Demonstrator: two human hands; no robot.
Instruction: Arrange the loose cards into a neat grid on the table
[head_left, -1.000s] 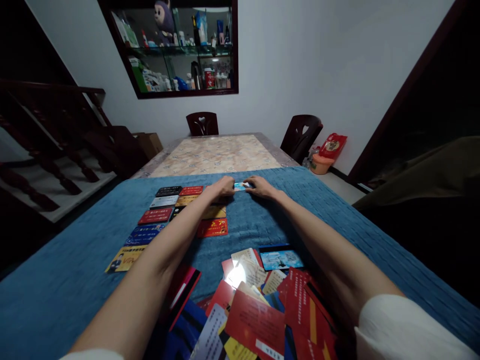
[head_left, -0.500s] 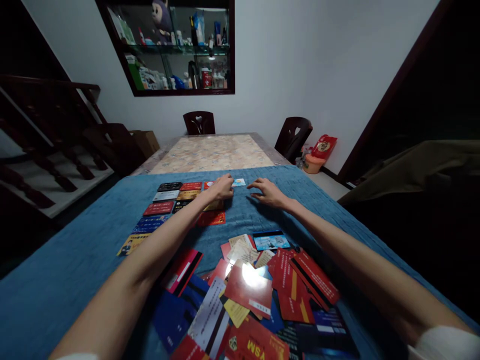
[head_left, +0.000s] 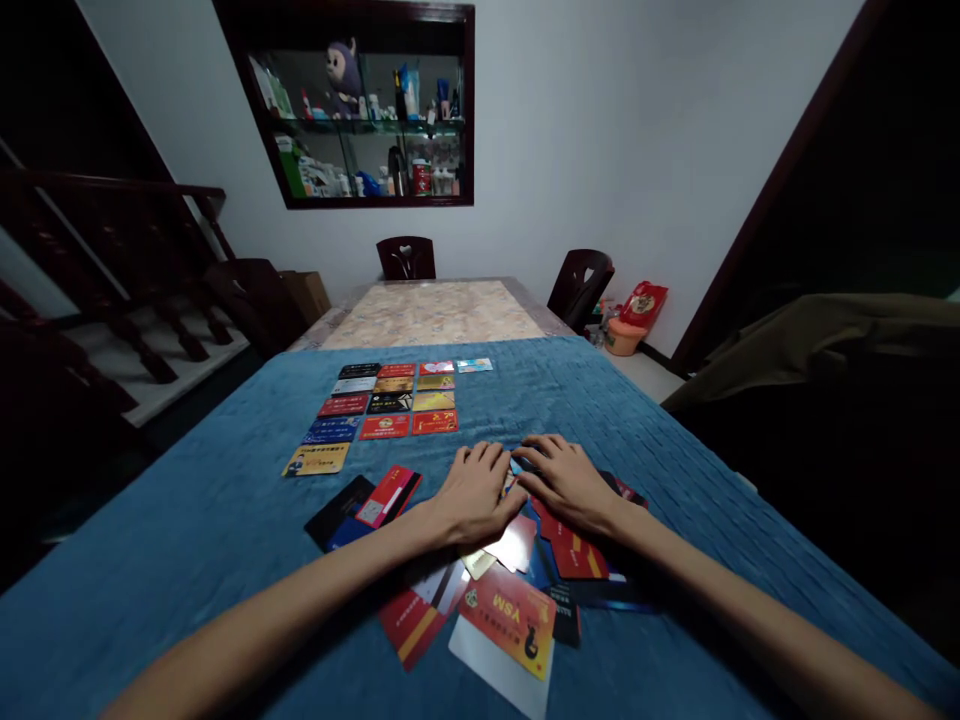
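My left hand (head_left: 478,492) lies over the loose card pile, fingers stretched forward and thumb apart. Beside it on the right, my right hand (head_left: 566,482) rests on the pile, its fingers spread toward the left hand. A light-blue card (head_left: 515,467) shows in the narrow gap between them, mostly covered. Nearer me are an orange-red YSM card (head_left: 513,615) and a pale card (head_left: 499,668) under it. Red cards (head_left: 577,553) stick out below the right hand. A red card with a black stripe (head_left: 390,496) lies left of the left hand.
Beyond the pile, cards lie in columns, with a gold card (head_left: 316,460) nearest and a light-blue card (head_left: 475,366) at the far right. The blue cloth (head_left: 187,560) covers the near table. Chairs (head_left: 581,285) stand by the far part, and a glass-shelved cabinet (head_left: 360,125) is in the wall.
Both hands have come back toward me from the far light-blue card, onto the loose pile. That far card now lies uncovered beside the columns. The view has tilted slightly.
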